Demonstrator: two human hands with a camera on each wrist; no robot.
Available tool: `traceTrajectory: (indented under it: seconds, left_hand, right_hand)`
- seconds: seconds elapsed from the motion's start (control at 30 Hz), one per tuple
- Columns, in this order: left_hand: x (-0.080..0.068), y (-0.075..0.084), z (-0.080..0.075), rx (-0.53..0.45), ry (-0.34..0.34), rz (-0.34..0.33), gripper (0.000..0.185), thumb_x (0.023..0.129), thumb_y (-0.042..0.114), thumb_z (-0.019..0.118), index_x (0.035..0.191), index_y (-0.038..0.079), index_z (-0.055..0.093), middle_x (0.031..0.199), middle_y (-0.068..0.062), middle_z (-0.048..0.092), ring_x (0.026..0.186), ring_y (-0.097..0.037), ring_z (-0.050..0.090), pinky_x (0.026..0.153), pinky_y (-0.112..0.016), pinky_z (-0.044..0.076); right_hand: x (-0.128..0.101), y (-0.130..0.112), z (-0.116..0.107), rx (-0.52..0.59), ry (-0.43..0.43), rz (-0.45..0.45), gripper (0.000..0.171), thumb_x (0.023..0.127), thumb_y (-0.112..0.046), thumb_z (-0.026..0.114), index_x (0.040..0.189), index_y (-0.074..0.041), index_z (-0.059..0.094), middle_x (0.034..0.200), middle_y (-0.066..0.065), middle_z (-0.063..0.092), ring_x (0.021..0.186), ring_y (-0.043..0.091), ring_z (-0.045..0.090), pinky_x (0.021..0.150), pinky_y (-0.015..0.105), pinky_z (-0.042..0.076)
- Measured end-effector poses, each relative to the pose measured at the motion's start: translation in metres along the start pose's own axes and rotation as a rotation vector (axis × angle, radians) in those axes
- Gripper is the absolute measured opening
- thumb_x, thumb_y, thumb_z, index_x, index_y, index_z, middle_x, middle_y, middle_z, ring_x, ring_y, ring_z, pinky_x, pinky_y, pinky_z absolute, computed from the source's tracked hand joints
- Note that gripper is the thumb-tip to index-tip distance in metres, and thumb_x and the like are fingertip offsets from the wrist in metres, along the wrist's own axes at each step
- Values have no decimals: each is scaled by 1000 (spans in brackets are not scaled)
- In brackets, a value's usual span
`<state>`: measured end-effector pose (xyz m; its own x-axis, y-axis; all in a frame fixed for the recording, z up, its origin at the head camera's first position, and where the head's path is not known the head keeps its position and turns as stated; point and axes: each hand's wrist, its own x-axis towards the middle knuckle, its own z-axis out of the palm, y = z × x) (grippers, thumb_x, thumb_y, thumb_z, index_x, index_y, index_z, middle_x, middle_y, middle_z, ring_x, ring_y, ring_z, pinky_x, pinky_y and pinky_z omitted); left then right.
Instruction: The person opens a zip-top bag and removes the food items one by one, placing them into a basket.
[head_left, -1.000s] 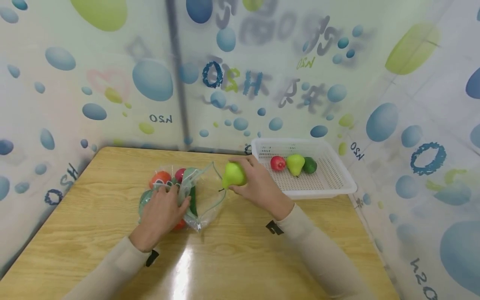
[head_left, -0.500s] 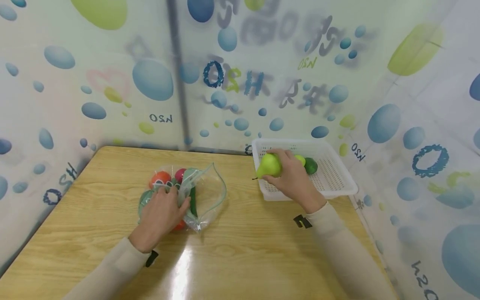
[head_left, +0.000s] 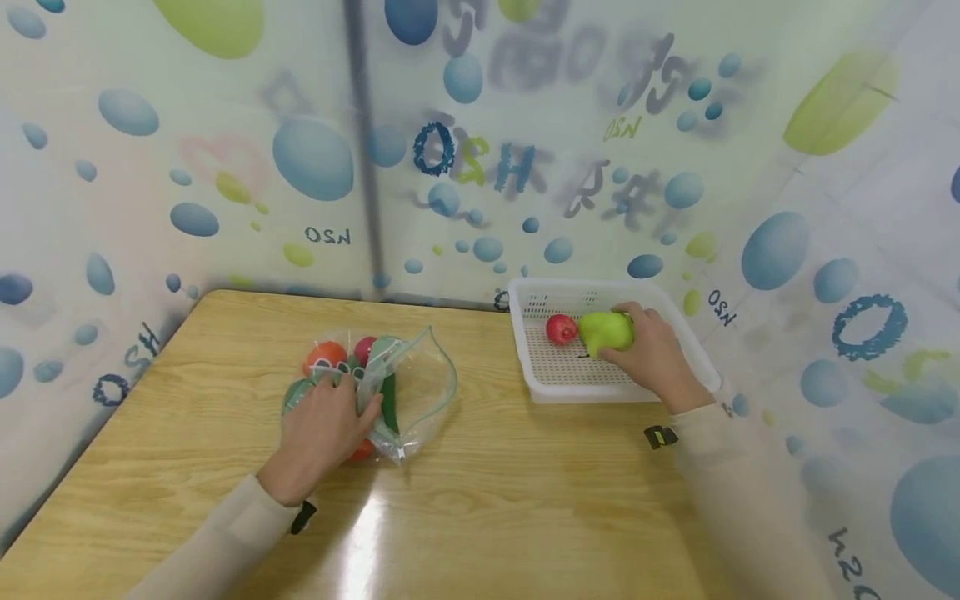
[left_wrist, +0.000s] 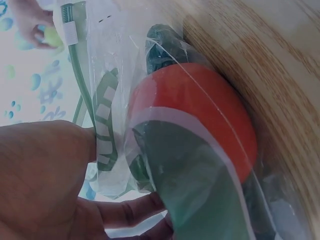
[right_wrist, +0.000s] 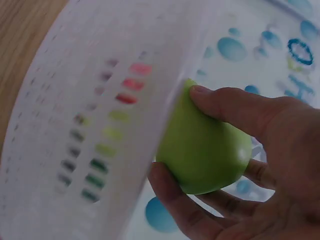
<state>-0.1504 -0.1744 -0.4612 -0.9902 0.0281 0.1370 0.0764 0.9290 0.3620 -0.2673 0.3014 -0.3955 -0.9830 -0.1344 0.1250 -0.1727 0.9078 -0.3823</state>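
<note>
My right hand (head_left: 656,354) grips a green pear (right_wrist: 205,145) over the white perforated basket (head_left: 570,395), thumb on one side and fingers round the other. In the head view this pear overlaps the other pear lying in the basket. A red round fruit (head_left: 562,329) lies beside them; the dark green one is hidden behind my hand. My left hand (head_left: 322,421) holds the edge of a clear zip bag (head_left: 423,379) by its open mouth. Through the plastic show a red tomato (left_wrist: 200,100), a long green vegetable (head_left: 388,404) and other produce.
The wooden table (head_left: 495,500) carries the bag at left and the basket at back right. Patterned curtain walls (head_left: 450,217) stand close behind and beside the table. The basket's raised wall (right_wrist: 95,125) stands right next to my right hand.
My right hand has carried the pear rightward from beside the bag's mouth to over the basket, beside the fruit there. My left hand has stayed on the bag.
</note>
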Motion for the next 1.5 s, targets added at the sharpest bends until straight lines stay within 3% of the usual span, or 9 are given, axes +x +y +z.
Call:
traceTrajectory:
  seconds: [0.2,0.33,0.73,0.97,1.23,1.5]
  left_hand:
    - [1,0,0,11,10,11,45,110,38,76,88,0,63,80,-16,61,60,-24,56,47,-36,47]
    - [2,-1,0,8,11,15,46,111,38,76,85,2,61,78,-14,60,60,-24,56,48,-36,46]
    - [0,3,-3,13,8,48,53,109,44,83,84,3,60,74,-10,54,58,-22,52,51,-33,42]
    - [-1,3,-3,36,-13,54,56,106,48,86,82,5,58,73,-9,51,58,-20,51,50,-31,40]
    - [0,2,-3,20,-45,35,58,104,51,88,89,1,61,79,-12,55,61,-22,54,53,-33,44]
    - [1,3,-3,21,-60,26,55,103,46,89,96,-3,64,83,-15,61,65,-24,56,54,-36,48]
  right_hand:
    - [5,34,-2,-46,-83,89,84,100,-27,92,165,4,50,149,43,56,133,57,62,117,77,53]
    - [7,50,-3,-83,-143,129,85,99,-28,92,164,6,50,148,42,57,131,55,61,116,75,54]
    - [9,72,-9,-137,-287,198,87,94,-26,95,161,10,52,152,41,65,132,55,68,115,73,56]
    - [10,78,-6,-128,-302,215,83,95,-23,94,160,10,53,152,40,65,129,52,68,114,73,56]
    - [12,74,-4,-156,-299,231,80,98,-22,90,162,9,54,160,39,62,136,54,67,114,75,56]
    - [7,68,-5,-176,-213,182,71,106,-25,83,162,7,55,160,39,61,144,60,62,116,77,54]
